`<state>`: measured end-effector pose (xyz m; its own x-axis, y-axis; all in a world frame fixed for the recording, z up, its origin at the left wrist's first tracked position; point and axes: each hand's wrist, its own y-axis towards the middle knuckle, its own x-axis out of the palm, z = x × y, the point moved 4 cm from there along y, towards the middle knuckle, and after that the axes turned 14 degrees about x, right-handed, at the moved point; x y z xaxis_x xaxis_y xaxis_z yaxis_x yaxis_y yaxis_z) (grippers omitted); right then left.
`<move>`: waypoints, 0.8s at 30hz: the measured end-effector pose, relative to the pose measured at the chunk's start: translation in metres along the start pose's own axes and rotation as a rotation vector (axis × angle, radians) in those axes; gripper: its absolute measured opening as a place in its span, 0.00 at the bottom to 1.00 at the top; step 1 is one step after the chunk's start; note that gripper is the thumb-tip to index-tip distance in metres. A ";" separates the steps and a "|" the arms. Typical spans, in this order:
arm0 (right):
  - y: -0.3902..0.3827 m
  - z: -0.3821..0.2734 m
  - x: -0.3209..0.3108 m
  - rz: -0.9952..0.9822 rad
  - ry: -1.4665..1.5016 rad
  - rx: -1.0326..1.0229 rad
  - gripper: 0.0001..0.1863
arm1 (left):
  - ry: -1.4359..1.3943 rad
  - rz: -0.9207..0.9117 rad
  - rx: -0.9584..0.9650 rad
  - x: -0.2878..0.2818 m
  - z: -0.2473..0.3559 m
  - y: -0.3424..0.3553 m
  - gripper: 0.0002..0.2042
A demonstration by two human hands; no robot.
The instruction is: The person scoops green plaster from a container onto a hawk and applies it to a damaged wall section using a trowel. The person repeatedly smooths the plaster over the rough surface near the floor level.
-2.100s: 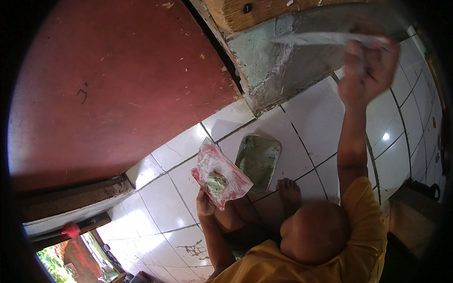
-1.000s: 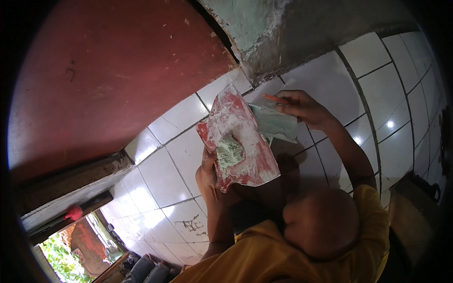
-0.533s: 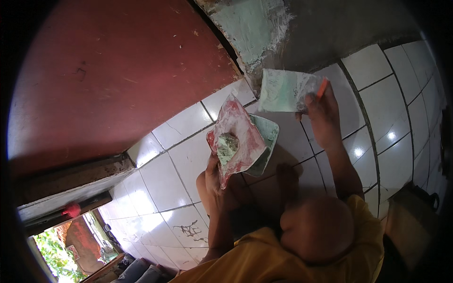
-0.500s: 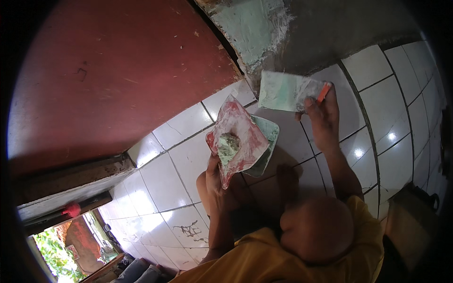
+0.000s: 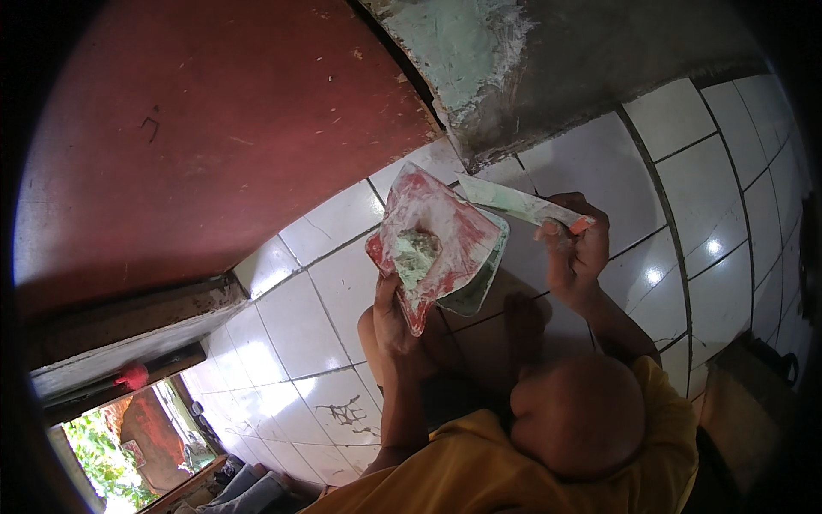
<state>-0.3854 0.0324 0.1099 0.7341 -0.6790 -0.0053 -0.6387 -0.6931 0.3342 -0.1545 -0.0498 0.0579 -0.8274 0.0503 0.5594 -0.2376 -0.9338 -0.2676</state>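
Observation:
My left hand (image 5: 390,319) grips the lower edge of a red, white-smeared bent sheet (image 5: 445,257). On that sheet sits a lump of pale green putty (image 5: 414,255). In my right hand (image 5: 578,248) is a wide flat putty knife (image 5: 505,199), its blade coated with pale green and white residue and tilted nearly edge-on. The blade's tip is close to the sheet's upper right edge; I cannot tell if they touch. Partly hidden beneath the sheet is a green-smeared tub (image 5: 479,287), standing on the floor tiles.
A red door panel (image 5: 223,128) fills the upper left. Beside it, a grey wall (image 5: 599,60) carries a pale green patch (image 5: 454,51). White tiles (image 5: 325,300) with dark joints cover the floor. A brown box-like object (image 5: 741,411) stands at the lower right.
The putty knife has come down from the wall's foot toward the sheet, and its blade has turned from broad-face to nearly edge-on. The sheet has shifted slightly.

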 end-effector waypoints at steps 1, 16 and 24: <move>-0.001 0.002 0.000 -0.014 0.005 0.005 0.09 | 0.045 0.018 0.008 0.002 0.000 -0.001 0.18; 0.016 0.007 0.046 -0.233 0.367 0.006 0.10 | 0.284 0.048 -0.016 0.026 0.002 -0.023 0.12; 0.002 0.017 0.042 -0.124 0.354 0.193 0.09 | -0.578 0.002 -0.104 0.028 -0.021 -0.018 0.14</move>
<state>-0.3596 -0.0012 0.0946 0.8206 -0.4857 0.3012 -0.5471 -0.8200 0.1684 -0.1836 -0.0244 0.0621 -0.4229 -0.1797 0.8882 -0.3093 -0.8927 -0.3279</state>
